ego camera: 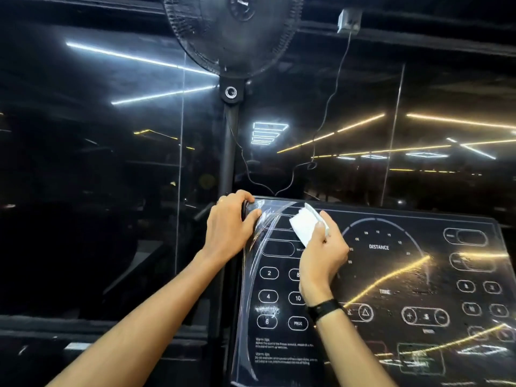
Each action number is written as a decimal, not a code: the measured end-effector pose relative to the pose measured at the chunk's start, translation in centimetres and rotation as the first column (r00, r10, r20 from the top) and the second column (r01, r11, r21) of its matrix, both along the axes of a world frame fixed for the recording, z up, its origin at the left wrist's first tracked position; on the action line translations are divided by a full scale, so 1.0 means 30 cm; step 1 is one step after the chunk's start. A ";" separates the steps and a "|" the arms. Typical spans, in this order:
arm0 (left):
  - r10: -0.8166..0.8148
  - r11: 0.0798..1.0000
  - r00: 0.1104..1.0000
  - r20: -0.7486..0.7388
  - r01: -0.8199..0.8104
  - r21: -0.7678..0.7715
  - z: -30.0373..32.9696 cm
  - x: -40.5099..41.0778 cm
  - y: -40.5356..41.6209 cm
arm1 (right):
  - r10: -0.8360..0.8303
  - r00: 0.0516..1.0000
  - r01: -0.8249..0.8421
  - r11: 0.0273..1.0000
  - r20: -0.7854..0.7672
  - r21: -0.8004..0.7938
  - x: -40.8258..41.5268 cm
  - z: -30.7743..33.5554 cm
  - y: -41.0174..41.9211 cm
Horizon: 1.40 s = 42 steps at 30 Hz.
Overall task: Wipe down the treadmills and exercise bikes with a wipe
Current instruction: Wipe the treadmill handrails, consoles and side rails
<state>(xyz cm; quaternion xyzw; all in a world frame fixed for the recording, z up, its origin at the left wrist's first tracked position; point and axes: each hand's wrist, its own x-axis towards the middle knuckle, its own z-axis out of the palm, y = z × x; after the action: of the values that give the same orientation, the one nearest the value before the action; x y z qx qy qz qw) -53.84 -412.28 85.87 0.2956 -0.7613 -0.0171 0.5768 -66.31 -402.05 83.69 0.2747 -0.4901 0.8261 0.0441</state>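
Observation:
A glossy black treadmill console [391, 275] fills the lower right, printed with white buttons, a DISTANCE dial and TIME label. My left hand [230, 224] grips the console's top left corner, fingers curled over the edge and thumb on the face. My right hand [321, 252] holds a folded white wipe [304, 226] against the upper left part of the panel, just right of the left hand. A clear protective film [251, 275] peels and wrinkles along the console's left edge. A black band sits on my right wrist.
A black standing fan [231, 32] on a pole [227, 152] rises directly behind the console's left corner, its cable [326, 107] hanging to a wall box. Dark glass walls [97, 163] reflect ceiling light strips all around.

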 end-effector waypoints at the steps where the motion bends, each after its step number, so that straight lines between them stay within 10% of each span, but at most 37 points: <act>1: -0.044 0.998 0.997 -0.070 0.047 0.050 0.003 -0.004 -0.007 | -0.009 1.000 0.008 1.000 -0.018 -0.011 -0.004 -0.007 -0.005; 9: -0.158 0.963 0.934 -0.319 0.218 0.161 0.010 -0.022 -0.054 | -0.170 0.927 0.124 0.980 -0.334 -0.155 -0.050 -0.013 -0.039; 15: -0.162 0.943 0.916 -0.367 0.253 0.216 0.027 -0.012 -0.066 | -0.057 0.487 0.496 0.840 -0.872 0.221 0.007 -0.142 -0.112; 20: -0.170 0.935 0.894 -0.414 0.279 0.218 0.022 -0.021 -0.061 | 0.019 0.420 0.690 0.642 -0.907 0.333 0.067 -0.145 -0.114; 29: -0.202 0.922 0.887 -0.415 0.315 0.224 0.036 -0.011 -0.078 | 0.208 0.122 0.664 0.710 -0.970 0.236 0.081 -0.176 -0.072; 37: -0.170 0.918 0.887 -0.429 0.301 0.257 0.028 -0.021 -0.068 | 0.105 0.353 0.709 0.618 -0.930 0.339 -0.004 -0.057 -0.099; 42: -0.196 0.901 0.868 -0.457 0.343 0.267 0.023 -0.022 -0.072 | 0.238 0.135 0.682 0.681 -0.962 0.265 0.099 -0.079 -0.099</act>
<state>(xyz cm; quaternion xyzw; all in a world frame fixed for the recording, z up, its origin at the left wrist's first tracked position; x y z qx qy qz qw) -54.49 -414.43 86.56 0.2688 -0.6392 -0.2924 0.6585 -63.35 -405.02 81.32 0.6402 -0.6410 0.1863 0.3801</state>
